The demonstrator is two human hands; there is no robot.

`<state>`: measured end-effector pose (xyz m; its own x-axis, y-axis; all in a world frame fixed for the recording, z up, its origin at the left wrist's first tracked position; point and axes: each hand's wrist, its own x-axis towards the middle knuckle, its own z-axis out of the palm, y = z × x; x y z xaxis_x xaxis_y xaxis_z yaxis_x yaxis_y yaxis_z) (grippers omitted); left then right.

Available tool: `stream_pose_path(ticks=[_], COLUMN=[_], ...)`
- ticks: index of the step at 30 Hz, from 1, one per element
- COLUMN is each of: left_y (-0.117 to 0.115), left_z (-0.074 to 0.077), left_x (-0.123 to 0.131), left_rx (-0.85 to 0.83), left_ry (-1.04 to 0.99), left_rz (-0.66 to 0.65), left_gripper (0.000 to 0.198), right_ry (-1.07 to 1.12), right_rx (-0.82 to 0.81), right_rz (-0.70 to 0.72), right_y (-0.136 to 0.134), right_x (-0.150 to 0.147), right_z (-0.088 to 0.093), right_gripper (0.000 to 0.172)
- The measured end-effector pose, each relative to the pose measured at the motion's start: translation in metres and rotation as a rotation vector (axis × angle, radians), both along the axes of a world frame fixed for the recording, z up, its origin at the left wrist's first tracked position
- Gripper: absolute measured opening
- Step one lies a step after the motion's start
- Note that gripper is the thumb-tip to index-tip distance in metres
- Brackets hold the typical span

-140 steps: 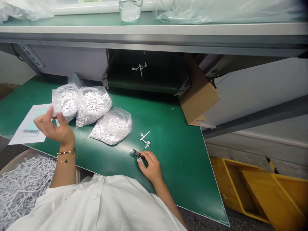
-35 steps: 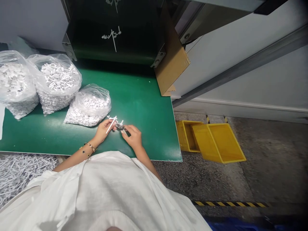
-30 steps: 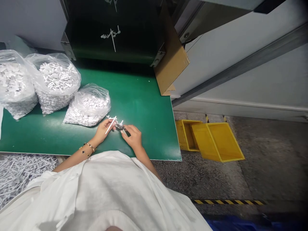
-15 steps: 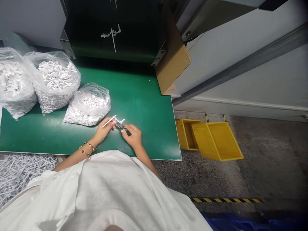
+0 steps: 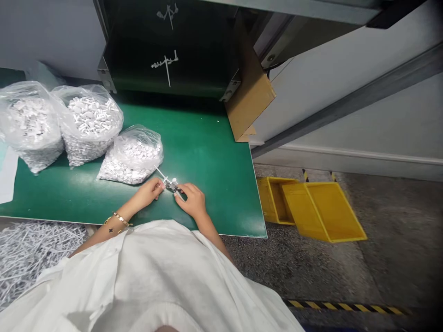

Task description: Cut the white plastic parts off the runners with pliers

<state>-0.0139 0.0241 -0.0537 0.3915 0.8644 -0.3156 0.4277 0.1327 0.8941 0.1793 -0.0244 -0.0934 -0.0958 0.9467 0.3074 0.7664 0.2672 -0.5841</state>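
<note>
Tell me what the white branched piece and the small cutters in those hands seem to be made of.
The white branched piece looks like moulded plastic: matt, even white, with thin runners and small knobs. The cutters look like dark steel, going by a slight metallic glint, though fingers hide most of them.

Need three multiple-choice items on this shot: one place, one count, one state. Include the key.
1. Where are the yellow bins?
A. On a shelf
B. On the floor, right of the green mat
C. On the mat

2. How many clear bags of white parts lie on the mat?
A. One
B. Two
C. Three

3. What is the left hand holding?
A. A white plastic runner
B. A clear bag
C. A sheet of paper

1: B, both bins sit past the mat's right edge.
2: C, three bags lie together on the mat's left side.
3: A, the runner's thin stem projects from the fingers.
</note>
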Motion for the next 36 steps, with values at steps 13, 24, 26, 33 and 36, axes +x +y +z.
stream_pose_path(ticks=[13, 24, 26, 33, 36], left_y=[0.035, 0.027, 0.021, 0.016, 0.019], left_z=[0.075, 0.058, 0.054, 0.026, 0.023], left_x=[-0.054, -0.04, -0.025, 0.026, 0.03], left_rx=[0.443, 0.674, 0.701, 0.798, 0.818], left_ry=[-0.025, 0.196, 0.212, 0.552, 0.59], left_rz=[0.47, 0.353, 0.137, -0.44, -0.52], left_gripper=[0.032, 0.021, 0.02, 0.031, 0.018], right_ry=[-0.019, -0.067, -0.08, -0.164, -0.179], right_rx=[0.006, -0.01, -0.012, -0.018, -0.029], right_rz=[0.03, 0.031, 0.033, 0.044, 0.045], right_y=[0.001, 0.001, 0.002, 0.001, 0.001], right_x=[-0.001, -0.001, -0.001, -0.002, -0.003], right_z=[0.001, 0.0, 0.0, 0.002, 0.002], right_gripper=[0.019, 0.02, 0.02, 0.021, 0.022])
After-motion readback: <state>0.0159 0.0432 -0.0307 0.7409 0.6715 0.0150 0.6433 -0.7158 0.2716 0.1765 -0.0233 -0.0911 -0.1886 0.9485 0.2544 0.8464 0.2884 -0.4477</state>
